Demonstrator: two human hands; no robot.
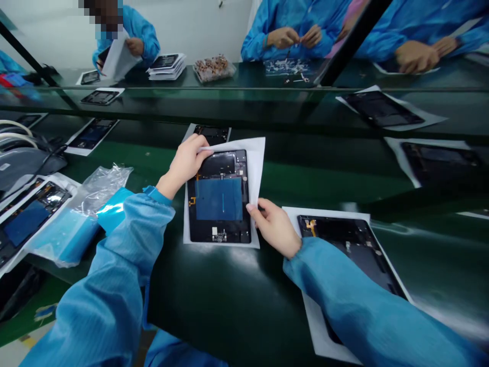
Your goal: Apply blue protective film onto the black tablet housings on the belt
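Gripping an opened tablet chassis (219, 198) on its white sheet (255, 158), both hands at its edges.

The left hand (186, 162) curls over the chassis's top-left corner, fingers closed on the edge of chassis and paper; the right hand (274, 226) pinches its lower right side, thumb on the frame. The chassis lies flat on the dark green surface (229, 300), blue panel up, with a second chassis (344, 237) on paper just beside it at the right.
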